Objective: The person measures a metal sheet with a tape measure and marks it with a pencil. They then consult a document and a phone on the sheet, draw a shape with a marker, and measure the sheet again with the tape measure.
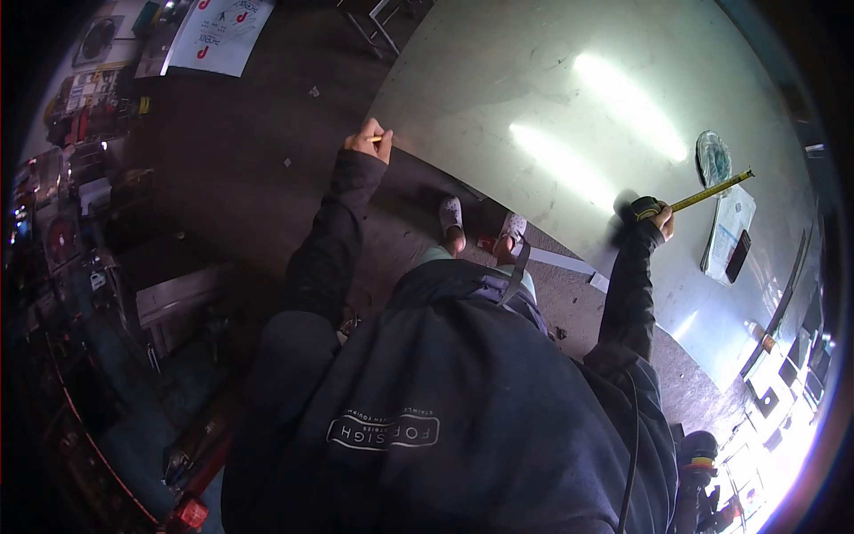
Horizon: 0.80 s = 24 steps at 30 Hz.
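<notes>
My left hand [366, 142] is closed round a short yellow pencil [378, 138], just off the left edge of a large shiny metal sheet [480, 80]. Over the right part of the sheet, my right hand [663, 222] grips a tape measure [644, 209] with a dark case. Its yellow blade [712, 190] sticks out to the right, past the fingers. Beyond the blade lies a round coil in clear wrapping [713, 158]. White papers [725, 227] and a dark flat phone-like object [738, 256] rest nearer, to the right of this hand.
My feet [452, 214] stand on the dark floor by the sheet's near edge. A printed white board [218, 36] is at the upper left. Cluttered shelves [80, 160] line the left side. A long dark strip [783, 307] lies at the right.
</notes>
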Available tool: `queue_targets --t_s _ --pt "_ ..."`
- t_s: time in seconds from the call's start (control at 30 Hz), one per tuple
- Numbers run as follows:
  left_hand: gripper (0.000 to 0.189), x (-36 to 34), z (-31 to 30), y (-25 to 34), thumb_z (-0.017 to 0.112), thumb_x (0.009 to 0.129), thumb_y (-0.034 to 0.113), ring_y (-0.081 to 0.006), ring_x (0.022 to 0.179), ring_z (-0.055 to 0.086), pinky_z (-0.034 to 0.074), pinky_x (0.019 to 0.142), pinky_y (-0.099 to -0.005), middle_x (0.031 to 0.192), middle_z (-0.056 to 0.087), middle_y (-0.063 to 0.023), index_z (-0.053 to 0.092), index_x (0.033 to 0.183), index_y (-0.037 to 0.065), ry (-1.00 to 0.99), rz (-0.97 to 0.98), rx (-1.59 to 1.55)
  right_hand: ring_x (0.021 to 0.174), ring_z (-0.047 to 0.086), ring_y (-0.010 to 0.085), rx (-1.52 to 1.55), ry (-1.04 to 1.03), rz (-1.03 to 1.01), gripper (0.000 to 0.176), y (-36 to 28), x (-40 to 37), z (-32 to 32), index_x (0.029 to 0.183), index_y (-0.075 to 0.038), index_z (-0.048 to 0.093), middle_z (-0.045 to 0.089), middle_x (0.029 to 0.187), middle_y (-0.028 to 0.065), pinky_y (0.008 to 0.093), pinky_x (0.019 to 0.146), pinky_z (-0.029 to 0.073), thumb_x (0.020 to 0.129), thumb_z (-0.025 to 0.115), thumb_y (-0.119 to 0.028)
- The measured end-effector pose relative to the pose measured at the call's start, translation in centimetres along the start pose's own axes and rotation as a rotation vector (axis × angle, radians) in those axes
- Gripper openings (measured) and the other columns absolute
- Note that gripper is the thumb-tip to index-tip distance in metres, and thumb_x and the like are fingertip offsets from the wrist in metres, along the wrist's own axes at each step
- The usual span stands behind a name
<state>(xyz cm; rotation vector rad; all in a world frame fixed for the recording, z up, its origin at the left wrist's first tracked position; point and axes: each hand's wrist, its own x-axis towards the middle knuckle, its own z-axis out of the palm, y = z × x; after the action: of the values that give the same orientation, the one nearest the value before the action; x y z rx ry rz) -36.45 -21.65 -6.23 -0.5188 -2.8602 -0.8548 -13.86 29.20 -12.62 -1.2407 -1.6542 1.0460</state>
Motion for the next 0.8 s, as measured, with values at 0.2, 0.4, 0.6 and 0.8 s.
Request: queue_targets --t_s 0.2,0.4,0.6,0.8 --pt "0.022 0.2 0.1 -0.4 0.068 0.084 0.02 -0.035 0.063 0.064 0.048 0.054 -0.0411 0.063 0.061 -0.0126 0.052 0.08 0.007 0.035 -0.08 -0.013 0.061 0.059 0.0186 -0.039 -0.005 0.003 0.036 -0.6 -0.1 -0.3 0.077 0.001 0.067 0.062 0.066 0.0071 0.032 0.057 0.048 0.091 0.049 -0.027" --pt "0.025 -0.1 -0.1 -0.9 0.07 0.084 0.023 -0.0309 0.056 0.063 0.047 0.052 -0.0369 0.06 0.059 -0.0104 0.051 0.078 0.007 0.025 -0.143 -0.072 0.062 0.059 0.0199 -0.045 -0.025 0.028 0.037 1.9 0.7 -0.3 0.078 0.0 0.068 0.063 0.067 0.0078 0.0325 0.059 0.049 0.091 0.048 -0.028" --pt "0.025 -0.3 -0.3 -0.2 0.07 0.084 0.023 -0.0306 0.056 0.063 0.048 0.053 -0.0379 0.061 0.06 -0.0103 0.051 0.078 0.007 -0.006 -0.145 -0.09 0.064 0.06 0.0206 0.065 -0.05 0.081 0.036 2.1 0.9 0.0 0.079 0.0 0.068 0.064 0.069 0.0084 0.0339 0.061 0.049 0.091 0.047 -0.027" --pt "0.027 -0.6 0.1 -0.4 0.069 0.084 0.026 -0.0296 0.057 0.063 0.048 0.054 -0.0381 0.062 0.061 -0.0094 0.051 0.078 0.007 0.016 -0.034 0.01 0.064 0.059 0.0197 0.036 -0.038 0.017 0.035 1.9 0.7 0.1 0.079 0.001 0.067 0.063 0.068 0.0073 0.0336 0.062 0.049 0.089 0.05 -0.028"
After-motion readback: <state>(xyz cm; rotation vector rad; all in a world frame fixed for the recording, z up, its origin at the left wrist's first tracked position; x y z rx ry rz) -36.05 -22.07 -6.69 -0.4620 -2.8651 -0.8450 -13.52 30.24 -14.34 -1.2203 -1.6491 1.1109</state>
